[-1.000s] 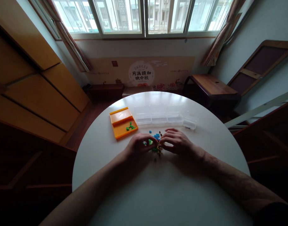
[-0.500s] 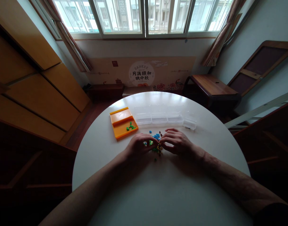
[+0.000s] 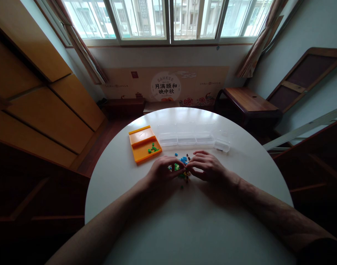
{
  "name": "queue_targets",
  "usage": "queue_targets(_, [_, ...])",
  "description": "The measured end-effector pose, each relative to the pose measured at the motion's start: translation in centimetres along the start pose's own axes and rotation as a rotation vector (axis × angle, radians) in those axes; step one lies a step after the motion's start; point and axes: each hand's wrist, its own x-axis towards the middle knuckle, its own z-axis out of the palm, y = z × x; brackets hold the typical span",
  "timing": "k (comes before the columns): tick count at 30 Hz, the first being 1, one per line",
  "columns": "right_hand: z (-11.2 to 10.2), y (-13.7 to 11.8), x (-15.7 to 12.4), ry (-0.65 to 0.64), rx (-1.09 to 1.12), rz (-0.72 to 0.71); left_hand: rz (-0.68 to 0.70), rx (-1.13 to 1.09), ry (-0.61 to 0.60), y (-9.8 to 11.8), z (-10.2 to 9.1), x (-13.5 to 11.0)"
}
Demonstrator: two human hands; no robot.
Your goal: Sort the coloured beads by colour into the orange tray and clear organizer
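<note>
Over a small heap of tiny coloured pieces [image 3: 183, 160], blue, green, yellow and brown, my two hands meet at the fingertips. They look like toy building bricks. My left hand [image 3: 165, 167] has thumb and forefinger pinched together, with green pieces showing through the gap between them. My right hand [image 3: 203, 165] comes from the other side, its thumb and forefinger also closed at the tips and the other fingers curled. Whatever lies between the fingertips is too small to make out. Several green pieces [image 3: 153, 149] lie in the orange tray [image 3: 139, 156] beyond my left hand.
A row of clear plastic boxes [image 3: 177, 139] with raised lids stands behind the heap, and a separate small clear box [image 3: 222, 146] sits at its right end. All this rests on a round white table [image 3: 168, 228]. A wooden side table [image 3: 248, 99] stands beyond.
My hands stay almost where they were, with only a slight shift of the fingertips. The tray, the boxes and the heap have not visibly moved.
</note>
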Motion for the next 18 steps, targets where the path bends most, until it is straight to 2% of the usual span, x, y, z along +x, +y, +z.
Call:
queue_targets(12, [-0.03,0.07,-0.06,0.000,-0.003,0.001,0.034,0.147,0.010,-0.63,0.45,-0.34])
queue_targets(18, [-0.14,-0.02,-0.05,-0.004,0.013,0.016,0.032,0.148,0.002,-0.28,-0.28,-0.15])
